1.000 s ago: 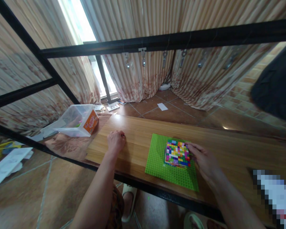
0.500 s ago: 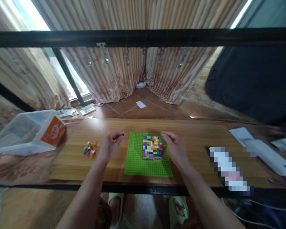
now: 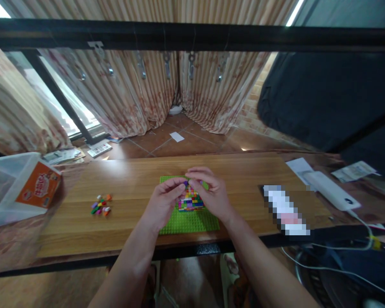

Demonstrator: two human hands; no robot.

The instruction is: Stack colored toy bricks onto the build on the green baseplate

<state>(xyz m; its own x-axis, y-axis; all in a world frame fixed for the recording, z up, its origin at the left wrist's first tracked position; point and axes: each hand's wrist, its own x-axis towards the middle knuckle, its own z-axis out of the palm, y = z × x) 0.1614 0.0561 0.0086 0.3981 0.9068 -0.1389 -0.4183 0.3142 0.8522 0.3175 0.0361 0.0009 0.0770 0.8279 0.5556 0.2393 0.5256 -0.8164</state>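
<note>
Both hands meet above the far part of a multicoloured block of toy bricks (image 3: 191, 203), which stands on a green studded baseplate (image 3: 189, 225). Between the thumb and forefinger of my left hand (image 3: 164, 199) is a small purple brick (image 3: 186, 183). My right hand (image 3: 211, 191) is closed in a pinch right beside that brick; its fingertips hide whatever they may hold. The hands cover the far part of the brick block. A small pile of loose bricks (image 3: 102, 205) lies on the wooden tabletop (image 3: 131, 179) to the left.
A clear plastic box (image 3: 13, 167) with an orange label stands at the left. To the right lie a blurred-out flat object (image 3: 285, 211) and a white power strip (image 3: 335, 191) with a cable. A dark bar (image 3: 192, 36) crosses in front of the curtains.
My left hand has brought the purple brick rightward to the brick block. My right hand has moved in to meet it. The view has shifted slightly to the right.
</note>
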